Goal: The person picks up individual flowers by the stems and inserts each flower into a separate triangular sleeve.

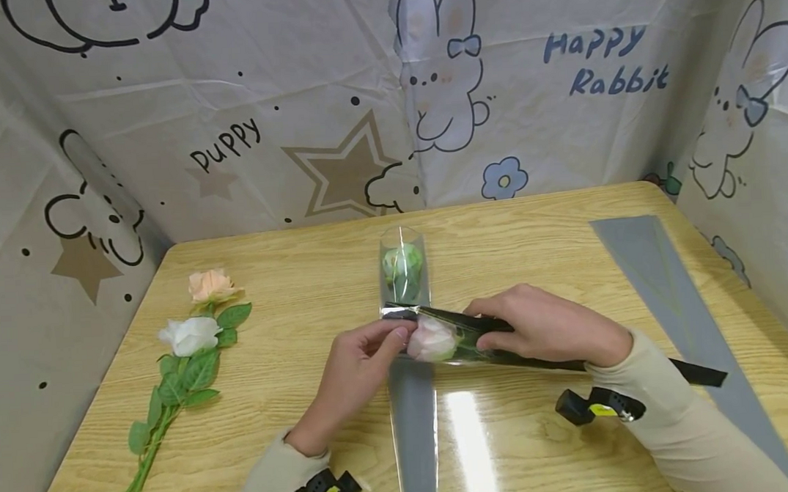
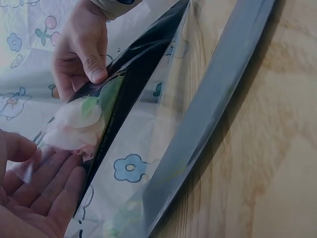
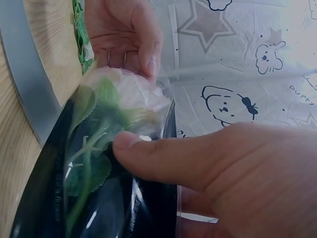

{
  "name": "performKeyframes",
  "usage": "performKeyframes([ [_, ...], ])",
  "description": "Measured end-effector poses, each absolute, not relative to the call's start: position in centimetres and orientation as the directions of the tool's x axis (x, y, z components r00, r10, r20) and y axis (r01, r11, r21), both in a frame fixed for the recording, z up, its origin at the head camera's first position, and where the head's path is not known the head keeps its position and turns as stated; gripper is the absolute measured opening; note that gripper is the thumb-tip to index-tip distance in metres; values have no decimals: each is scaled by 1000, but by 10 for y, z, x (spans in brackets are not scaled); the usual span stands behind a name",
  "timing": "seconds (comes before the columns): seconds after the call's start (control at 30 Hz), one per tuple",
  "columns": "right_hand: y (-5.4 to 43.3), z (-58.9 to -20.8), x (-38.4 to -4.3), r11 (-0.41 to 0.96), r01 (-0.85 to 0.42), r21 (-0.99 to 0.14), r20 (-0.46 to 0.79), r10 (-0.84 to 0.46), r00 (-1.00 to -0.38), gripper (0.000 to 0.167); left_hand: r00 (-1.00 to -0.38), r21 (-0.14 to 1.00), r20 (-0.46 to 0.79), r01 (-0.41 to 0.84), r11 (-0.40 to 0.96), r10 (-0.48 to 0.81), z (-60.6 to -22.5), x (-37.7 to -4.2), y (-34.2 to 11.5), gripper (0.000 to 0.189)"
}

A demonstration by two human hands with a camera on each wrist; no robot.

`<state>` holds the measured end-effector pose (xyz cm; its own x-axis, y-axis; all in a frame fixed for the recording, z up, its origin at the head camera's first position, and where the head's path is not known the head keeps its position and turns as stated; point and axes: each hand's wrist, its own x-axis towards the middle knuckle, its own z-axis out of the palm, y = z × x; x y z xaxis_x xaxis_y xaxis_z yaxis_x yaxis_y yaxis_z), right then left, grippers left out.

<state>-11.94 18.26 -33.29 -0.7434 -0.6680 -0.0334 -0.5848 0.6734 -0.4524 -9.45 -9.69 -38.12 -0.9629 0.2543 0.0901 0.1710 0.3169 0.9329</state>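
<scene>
Head view shows the left grip (image 1: 364, 356), thumb and fingers slightly parted, lightly pinching the sleeve (image 1: 466, 322) at its mouth; the right grip (image 1: 539, 324) clasps it lower. Between them, the rose (image 1: 432, 340) lies inside. Light, even pressure would likely spare its petals.

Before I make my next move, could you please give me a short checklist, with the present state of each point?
1. Pink rose inside the black sleeve: ok, its bloom shows through.
2. Right hand holding the sleeve: ok, thumb on it.
3. Left hand at the bloom end: ok.
4. Left hand's hold firm: cannot tell.
5. Space under the black sleeve free: not ok, the wrapper of the green flower lies crosswise below; contact unclear.
6. Peach rose and white rose out of the way: ok, both lie far left.
</scene>
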Motion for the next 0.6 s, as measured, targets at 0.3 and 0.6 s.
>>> performKeyframes([
  [0.3, 183, -335, -123, 664, -587, -463, 20, -654, -756, 17, -973, 944, 71, 137, 301, 219, -378, -98, -102, 19],
  [0.6, 181, -333, -123, 671, -576, -468, 125, -594, -794, 15, -981, 941, 177, 192, 278, 76, -369, -104, -118, 19],
])
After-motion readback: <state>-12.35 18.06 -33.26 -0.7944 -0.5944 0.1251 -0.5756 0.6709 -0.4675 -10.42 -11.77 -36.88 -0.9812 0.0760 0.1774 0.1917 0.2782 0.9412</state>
